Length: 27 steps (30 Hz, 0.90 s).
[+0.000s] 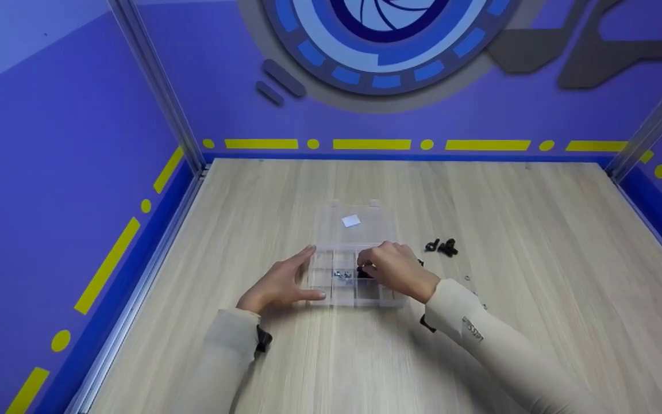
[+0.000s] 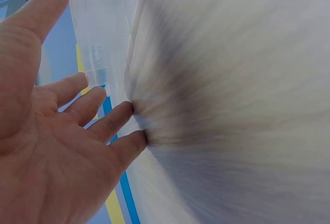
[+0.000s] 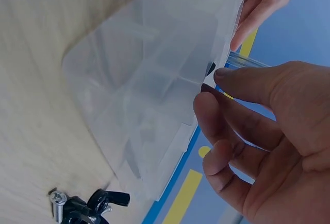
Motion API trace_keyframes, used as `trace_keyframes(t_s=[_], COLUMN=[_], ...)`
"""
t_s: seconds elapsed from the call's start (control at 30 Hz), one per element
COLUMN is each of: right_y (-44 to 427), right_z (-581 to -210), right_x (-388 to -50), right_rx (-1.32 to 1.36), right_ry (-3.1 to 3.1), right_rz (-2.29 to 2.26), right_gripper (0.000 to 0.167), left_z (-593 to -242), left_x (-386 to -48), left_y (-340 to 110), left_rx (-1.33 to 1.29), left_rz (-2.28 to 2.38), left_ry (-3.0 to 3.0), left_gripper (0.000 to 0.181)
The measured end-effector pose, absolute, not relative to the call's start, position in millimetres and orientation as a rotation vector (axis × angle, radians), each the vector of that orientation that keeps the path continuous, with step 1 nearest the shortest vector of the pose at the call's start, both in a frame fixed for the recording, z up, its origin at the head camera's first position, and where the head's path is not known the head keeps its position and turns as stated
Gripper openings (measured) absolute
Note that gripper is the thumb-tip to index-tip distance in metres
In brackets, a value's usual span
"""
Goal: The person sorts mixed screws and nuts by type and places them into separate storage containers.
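Note:
A clear plastic compartment box [image 1: 344,294] lies on the table with its lid [image 1: 331,227] laid back behind it. At the box's left side, my left hand [image 1: 279,282] spreads its thumb and straight fingers along the edge. My right hand [image 1: 394,267] reaches into a right-of-middle compartment with bent fingers, close to small black parts [image 1: 364,273]. In the right wrist view its thumb and index finger stand slightly apart near a dark piece [image 3: 211,69]; whether they pinch anything is unclear. Small shiny metal pieces [image 1: 342,275] lie in the compartment to the left.
Black looped parts with a screw [image 3: 82,208] sit on the table right of the box; the head view shows them as a small cluster [image 1: 449,248]. Small metal rings [image 1: 467,278] lie near the right forearm. Panel walls [image 1: 365,126] border the table.

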State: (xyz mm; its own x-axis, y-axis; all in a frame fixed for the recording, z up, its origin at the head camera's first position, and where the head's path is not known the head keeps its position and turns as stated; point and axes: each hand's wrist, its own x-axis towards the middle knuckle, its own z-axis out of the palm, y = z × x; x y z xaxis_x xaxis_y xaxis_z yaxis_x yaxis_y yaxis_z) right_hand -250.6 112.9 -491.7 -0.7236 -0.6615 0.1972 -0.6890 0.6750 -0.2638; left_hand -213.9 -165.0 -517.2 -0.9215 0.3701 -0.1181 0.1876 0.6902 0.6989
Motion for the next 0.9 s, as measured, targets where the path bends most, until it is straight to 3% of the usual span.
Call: trace_keyframes(t_s=[0.9], right_y=[117.8], right_z=[-492.4], right_x=[-251.3], right_rx=[1.243], right_ry=[-2.783], right_rz=[0.536], right_gripper=[0.015], left_z=[-518.0], left_x=[-213.8], left_y=[-163.3], left_rx=[0.413], left_rz=[1.032], left_ry=[2.659], left_gripper=[0.108])
